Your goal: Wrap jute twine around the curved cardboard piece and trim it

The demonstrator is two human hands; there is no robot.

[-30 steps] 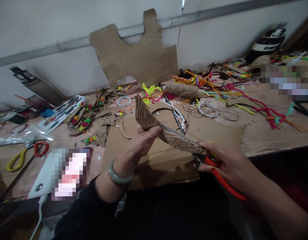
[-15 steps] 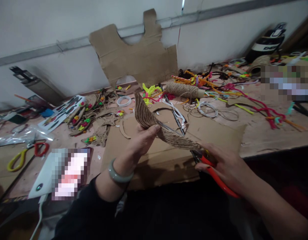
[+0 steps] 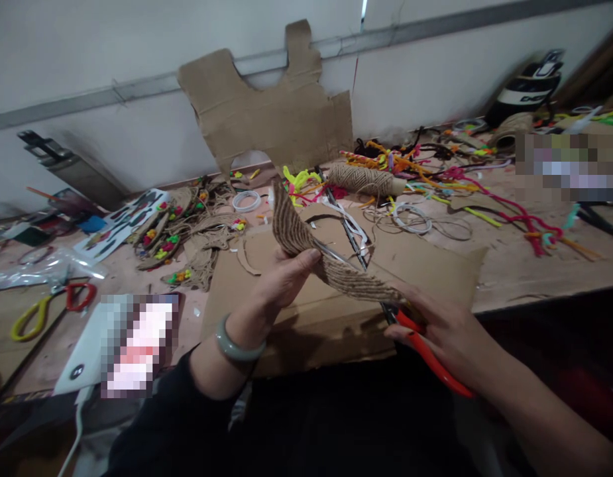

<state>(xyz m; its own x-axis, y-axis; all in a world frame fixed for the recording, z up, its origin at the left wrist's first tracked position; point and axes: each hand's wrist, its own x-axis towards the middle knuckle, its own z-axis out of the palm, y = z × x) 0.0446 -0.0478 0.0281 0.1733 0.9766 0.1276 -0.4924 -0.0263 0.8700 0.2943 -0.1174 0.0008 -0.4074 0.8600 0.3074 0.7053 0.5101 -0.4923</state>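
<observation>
My left hand (image 3: 292,275), with a pale green bangle (image 3: 239,341) at the wrist, pinches a curved piece covered in rows of brown twine (image 3: 353,279) between thumb and fingers. It is held in the air above a flat cardboard sheet (image 3: 420,265). My right hand (image 3: 443,324) is wrapped round the red-handled scissors (image 3: 433,361). A metal blade lies along the upper edge of the twine piece, reaching nearly to my left thumb. The piece's right end meets my right fingers, which partly hide the scissors' pivot and other handle.
A twine spool (image 3: 360,179) and coloured cords (image 3: 515,212) lie behind. Twine-covered shapes (image 3: 162,242) sit left, near yellow-and-red scissors (image 3: 55,308), a power bank (image 3: 85,351) and a phone (image 3: 142,344). Cut cardboard (image 3: 276,112) leans on the wall; a black bottle (image 3: 527,89) stands right.
The twine piece's far end and my left hand have shifted slightly to the right. Both hands keep the same grips.
</observation>
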